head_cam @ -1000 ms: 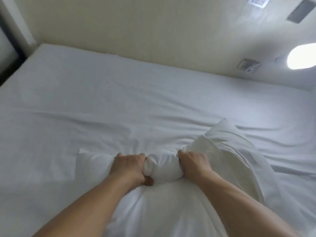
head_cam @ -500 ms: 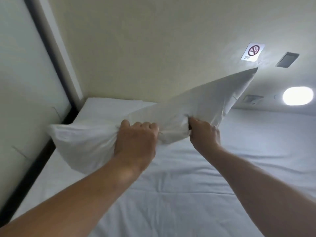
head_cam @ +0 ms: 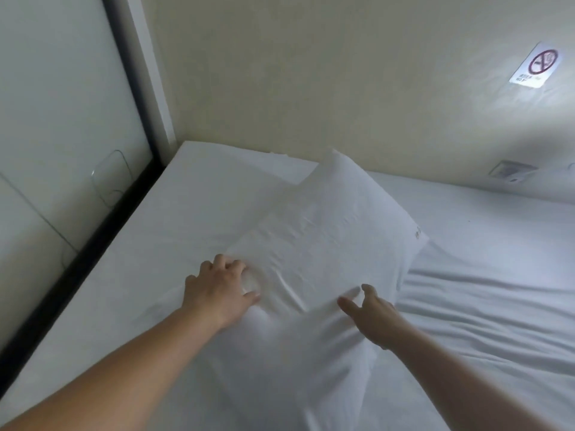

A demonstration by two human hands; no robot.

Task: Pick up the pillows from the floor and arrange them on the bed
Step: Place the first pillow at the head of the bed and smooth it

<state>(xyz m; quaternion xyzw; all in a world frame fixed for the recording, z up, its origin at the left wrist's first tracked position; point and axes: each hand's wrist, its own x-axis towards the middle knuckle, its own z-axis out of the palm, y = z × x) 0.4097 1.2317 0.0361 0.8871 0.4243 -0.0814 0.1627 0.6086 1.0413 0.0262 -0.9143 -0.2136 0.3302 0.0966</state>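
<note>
Pillow down on the bed, near the corner.

Your left hand (head_cam: pixel 217 290) presses its curled fingers into the white pillow (head_cam: pixel 326 244); your right hand (head_cam: pixel 371 315) hovers open-fingered at its near edge, gripping nothing. The pillow lies on the bed (head_cam: pixel 497 275).

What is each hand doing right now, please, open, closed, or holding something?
Left hand: fingers curled, pressing into the pillow; whether it grips cannot be told.
Right hand: open, holding nothing, at the pillow's near edge.

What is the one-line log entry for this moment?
white fabric pillow: lying on white-sheeted bed | left hand: open, on it | right hand: open
</note>
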